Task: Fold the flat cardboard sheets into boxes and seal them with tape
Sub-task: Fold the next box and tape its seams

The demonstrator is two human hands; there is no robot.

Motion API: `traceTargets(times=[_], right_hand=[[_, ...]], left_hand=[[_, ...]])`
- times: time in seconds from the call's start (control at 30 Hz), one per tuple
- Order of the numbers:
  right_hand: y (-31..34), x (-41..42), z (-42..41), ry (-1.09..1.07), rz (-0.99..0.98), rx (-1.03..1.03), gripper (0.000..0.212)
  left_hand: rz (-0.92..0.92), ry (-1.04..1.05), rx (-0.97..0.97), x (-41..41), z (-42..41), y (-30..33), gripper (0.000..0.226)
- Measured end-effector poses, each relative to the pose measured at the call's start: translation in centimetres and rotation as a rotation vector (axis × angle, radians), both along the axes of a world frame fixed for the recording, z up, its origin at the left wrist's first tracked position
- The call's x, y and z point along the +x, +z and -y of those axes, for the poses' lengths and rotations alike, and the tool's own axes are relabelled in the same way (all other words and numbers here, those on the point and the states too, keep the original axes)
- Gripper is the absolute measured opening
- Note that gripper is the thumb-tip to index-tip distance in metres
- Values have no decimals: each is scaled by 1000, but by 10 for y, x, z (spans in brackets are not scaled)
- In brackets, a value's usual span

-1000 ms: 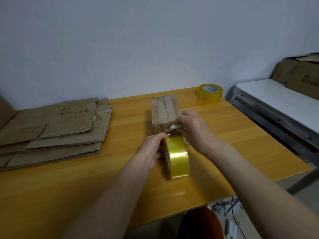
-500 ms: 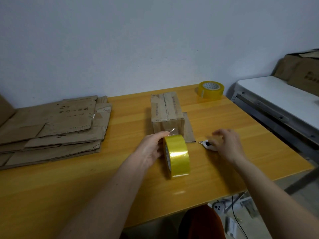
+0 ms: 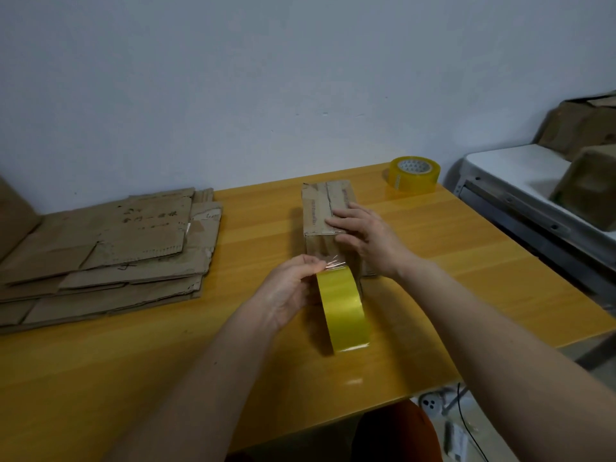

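A small folded cardboard box [image 3: 320, 208] stands at the middle of the yellow table [image 3: 450, 248]. My right hand [image 3: 363, 235] lies on its top near edge with straight fingers, pressing clear tape onto the cardboard. A yellow tape roll [image 3: 343, 311] stands on edge just in front of the box. My left hand [image 3: 290, 291] holds the roll from the left, thumb and fingers pinching the loose tape end at its top. A stack of flat cardboard sheets [image 3: 106, 248] lies at the table's left.
A second yellow tape roll [image 3: 414, 174] lies flat at the table's back right corner. To the right stands a white-topped bench [image 3: 520, 175] carrying brown boxes [image 3: 586, 128]. A wall runs close behind the table. The cutter is not visible.
My right hand held a cutter at the tape, put it down on the table at the right, then came back onto the box top. The left hand kept hold of the roll.
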State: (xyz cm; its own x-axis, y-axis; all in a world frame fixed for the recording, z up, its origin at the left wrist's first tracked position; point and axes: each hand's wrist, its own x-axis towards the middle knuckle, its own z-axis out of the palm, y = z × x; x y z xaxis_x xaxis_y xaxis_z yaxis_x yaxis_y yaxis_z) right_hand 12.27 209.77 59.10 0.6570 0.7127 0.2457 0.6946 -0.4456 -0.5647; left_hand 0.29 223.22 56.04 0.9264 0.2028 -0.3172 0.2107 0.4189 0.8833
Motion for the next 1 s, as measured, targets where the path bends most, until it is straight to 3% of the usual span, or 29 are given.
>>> traceTargets(times=[0.07, 0.17, 0.23, 0.33, 0.4, 0.63, 0.7, 0.87, 1.0], right_hand=[[6, -10, 2, -20, 19, -3, 44], [9, -37, 9, -173, 130, 319, 31], [8, -56, 13, -230, -83, 439, 22], [6, -76, 13, -157, -542, 359, 20], [7, -82, 10, -143, -680, 424, 12], [3, -96, -10, -214, -1014, 650, 23], [1, -100, -15, -253, -1045, 699, 25], [-3, -107, -22, -351, -955, 758, 30], [-4, -109, -23, -367, -899, 732, 31]], left_hand=[[45, 19, -11, -5, 1, 1, 12], [111, 33, -23, -13, 2, 2, 14], [160, 30, -39, -20, 0, 4, 13], [211, 20, 11, -30, -2, 9, 10], [232, 32, 89, -35, -2, 13, 10], [286, 192, 448, -55, 2, 19, 18], [270, 261, 474, -58, 8, 19, 22], [213, 411, 508, -61, 9, 28, 58], [228, 401, 575, -65, 12, 29, 52]])
